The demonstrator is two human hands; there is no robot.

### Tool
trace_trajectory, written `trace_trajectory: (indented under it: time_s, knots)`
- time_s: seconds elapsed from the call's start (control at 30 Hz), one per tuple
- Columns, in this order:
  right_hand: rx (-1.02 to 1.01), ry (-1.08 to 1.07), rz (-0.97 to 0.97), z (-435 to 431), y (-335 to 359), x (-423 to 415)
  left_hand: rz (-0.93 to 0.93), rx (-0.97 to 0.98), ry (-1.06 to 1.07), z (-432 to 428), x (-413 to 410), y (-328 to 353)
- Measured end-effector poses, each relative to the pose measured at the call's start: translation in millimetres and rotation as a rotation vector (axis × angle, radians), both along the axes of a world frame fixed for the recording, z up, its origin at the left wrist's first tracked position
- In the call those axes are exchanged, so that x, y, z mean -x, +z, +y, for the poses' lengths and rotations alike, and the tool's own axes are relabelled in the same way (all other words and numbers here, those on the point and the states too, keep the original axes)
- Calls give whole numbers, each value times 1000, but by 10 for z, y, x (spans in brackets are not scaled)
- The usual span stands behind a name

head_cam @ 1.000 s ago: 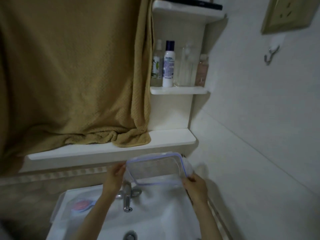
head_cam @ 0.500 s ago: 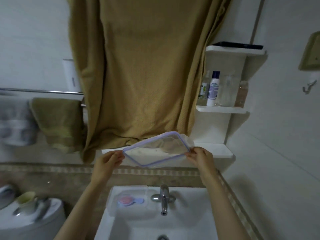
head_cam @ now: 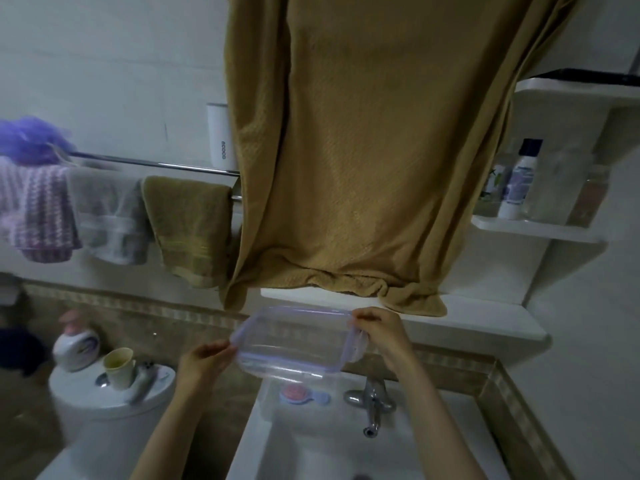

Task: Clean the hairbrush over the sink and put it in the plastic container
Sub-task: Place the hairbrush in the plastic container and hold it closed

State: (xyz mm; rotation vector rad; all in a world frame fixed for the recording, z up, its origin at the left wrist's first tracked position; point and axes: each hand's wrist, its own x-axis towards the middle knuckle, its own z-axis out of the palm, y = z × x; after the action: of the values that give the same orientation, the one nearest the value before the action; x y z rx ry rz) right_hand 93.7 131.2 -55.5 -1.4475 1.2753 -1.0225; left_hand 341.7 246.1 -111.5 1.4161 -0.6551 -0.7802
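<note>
Your left hand (head_cam: 202, 362) and right hand (head_cam: 379, 329) pinch opposite ends of the clear plastic lid (head_cam: 294, 341), held up between them. Below your hands, the hairbrush (head_cam: 299, 393) lies on the sink (head_cam: 433, 441) ledge.

The sink basin (head_cam: 311, 455) lies open below; the faucet (head_cam: 371, 405) stands at its back rim, a hanging towel (head_cam: 363, 168) crowds the shelf (head_cam: 485, 320) above (its hem spilling over).
</note>
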Motion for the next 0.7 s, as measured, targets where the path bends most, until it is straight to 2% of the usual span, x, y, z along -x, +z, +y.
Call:
trace_trajectory:
  time_s: [0.17, 0.3, 0.53, 0.7]
  knots:
    - [-65, -44, 53, -346, -355, -233, 194, -73, 64, -160, -86, -390]
    - [-105, -42, 113, -636, -645, -341, 262, -149, 100, -368, -135, -753]
    - [-141, 68, 156, -1036, -993, -382, 304, -190, 138, -616, -132, -1134]
    - [-186, 40, 197, -1275, -1339, -388, 296, -253, 158, -752, -91, -1341]
